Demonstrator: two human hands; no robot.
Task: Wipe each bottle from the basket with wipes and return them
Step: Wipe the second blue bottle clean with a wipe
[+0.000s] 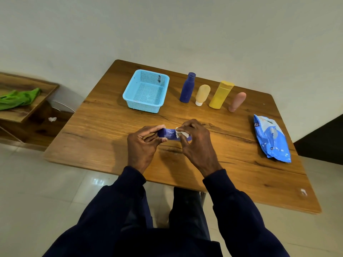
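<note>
A small dark blue bottle [169,134] lies sideways above the middle of the wooden table [111,138]. My left hand [143,145] pinches its left end between thumb and fingers. My right hand [194,140] grips a crumpled white wipe [181,133] pressed against the bottle's right part, which it hides. The light blue basket [130,93] stands with no bottles in it at the back. To its right stand a tall dark blue bottle [187,88], a cream tube [202,94], a yellow bottle [220,94] and a pink tube [237,102].
A blue pack of wipes [271,139] lies near the table's right edge. A low wooden shelf [27,108] with a green cloth [18,98] stands to the left of the table. A white scrap [52,119] lies in the shelf's lower part.
</note>
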